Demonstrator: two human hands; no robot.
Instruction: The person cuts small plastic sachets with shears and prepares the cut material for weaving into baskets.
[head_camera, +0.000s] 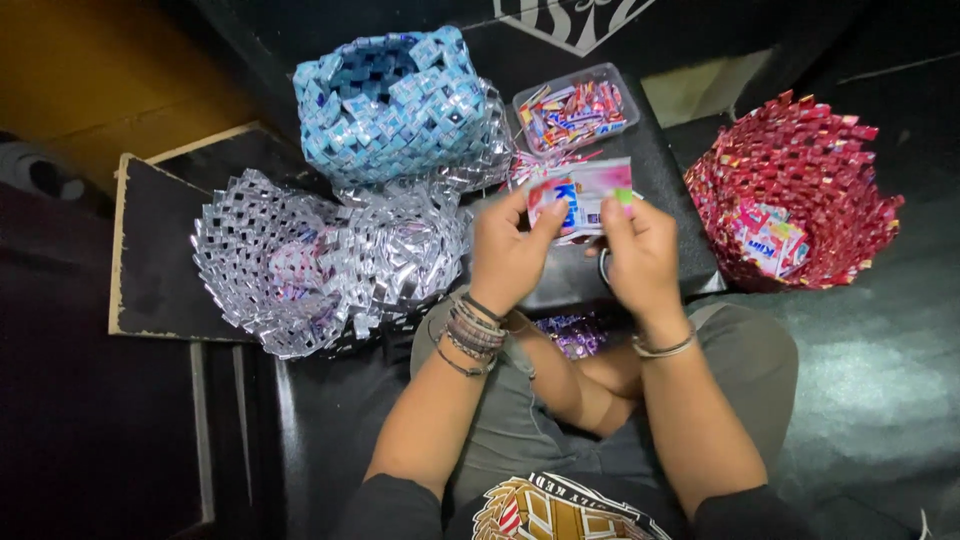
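Dark table, both hands pinching wrapper

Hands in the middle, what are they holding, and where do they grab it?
Both hands hold one pink, white and blue wrapper. The left hand pinches its left edge, the right hand its right edge, fingertips on top.

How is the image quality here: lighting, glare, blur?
Head view: light falls mainly on the middle, where both hands, left and right, hold a wrapper, slightly soft from motion; the silver basket glints with small highlights; the blue basket and red basket are evenly lit; the edges and floor fall into deep shadow.
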